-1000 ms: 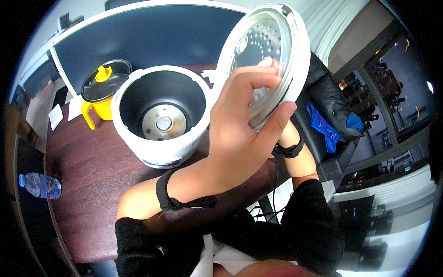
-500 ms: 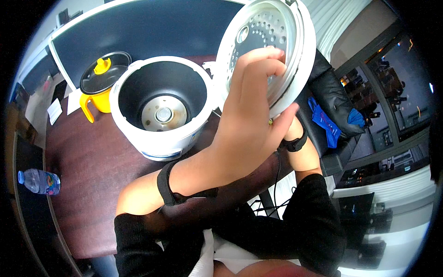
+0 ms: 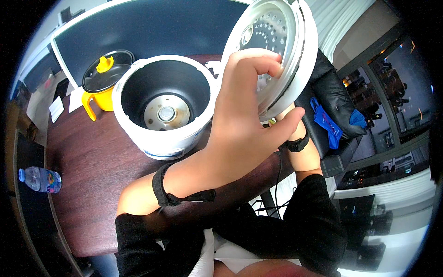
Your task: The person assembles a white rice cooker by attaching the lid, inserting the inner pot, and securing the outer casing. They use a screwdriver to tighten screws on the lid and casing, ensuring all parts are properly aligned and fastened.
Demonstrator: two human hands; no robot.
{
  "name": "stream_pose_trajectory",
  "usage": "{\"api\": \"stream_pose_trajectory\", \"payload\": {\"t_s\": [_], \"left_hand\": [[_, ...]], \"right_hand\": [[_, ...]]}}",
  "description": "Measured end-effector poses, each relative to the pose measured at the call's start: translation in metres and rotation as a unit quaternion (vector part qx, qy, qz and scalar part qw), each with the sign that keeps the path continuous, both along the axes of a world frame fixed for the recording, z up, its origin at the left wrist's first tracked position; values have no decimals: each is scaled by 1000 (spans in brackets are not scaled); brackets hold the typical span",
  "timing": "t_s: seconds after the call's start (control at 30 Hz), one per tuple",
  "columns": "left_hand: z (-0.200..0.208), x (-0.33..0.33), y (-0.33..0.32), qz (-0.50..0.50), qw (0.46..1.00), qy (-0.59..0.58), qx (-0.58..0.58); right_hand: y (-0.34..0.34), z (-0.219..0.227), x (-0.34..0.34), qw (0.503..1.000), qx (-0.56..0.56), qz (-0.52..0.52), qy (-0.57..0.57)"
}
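Step in hand, by my read: handling/checking the underside of the rice cooker's lid (image 3: 273, 39). Lid is raised & tilted, R of and above the rice cooker (image 3: 159, 142), perforated metal face turned toward L hand (image 3: 244, 104). L hand: fingers curled over that face, thumb spread well away, gap wide; no tight grip seen, actual contact unclear. R hand (image 3: 291, 110) mostly hidden behind lid; prob. supporting it, but can't tell how its fingers stand. Cooker upright on dark wood bench (image 3: 87, 198), mouth open, round metal heating plate (image 3: 152, 117) w/ brown spots showing at bottom. Whether lid joins cooker: can't tell, L hand blocks view. Next move, est.: calls for steady support from R hand behind lid, w/ L fingers placed on the metal face or rim before any pull or turn; main risk = lid tipping or slipping if support is weak. Nearby: yellow pot (image 3: 105, 100) w/ glass lid (image 3: 119, 76) just L of cooker; water bottle (image 3: 42, 179) far L, near bench edge.
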State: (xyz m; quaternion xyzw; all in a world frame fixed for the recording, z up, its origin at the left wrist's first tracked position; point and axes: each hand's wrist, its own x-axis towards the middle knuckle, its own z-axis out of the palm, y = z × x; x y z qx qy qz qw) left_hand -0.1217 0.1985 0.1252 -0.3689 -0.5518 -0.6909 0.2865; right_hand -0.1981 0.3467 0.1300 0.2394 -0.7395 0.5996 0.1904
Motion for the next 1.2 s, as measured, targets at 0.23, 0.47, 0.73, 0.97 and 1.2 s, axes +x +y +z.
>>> {"api": "stream_pose_trajectory", "payload": {"t_s": [0.23,0.47,0.73,0.97,1.2], "left_hand": [[2,-2,11,35,998,43,6],[1,0,8,48,998,40,4],[-1,-2,9,36,998,40,17],[0,-2,15,67,996,48,23],[-1,-1,11,40,998,32,28]], "right_hand": [[-5,6,10,979,-162,56,-110],[-2,-1,-3,999,13,21,44],[0,2,5,1000,1,17,22],[0,-2,3,999,6,-2,43],[0,-6,-4,999,-6,29,17]]}}
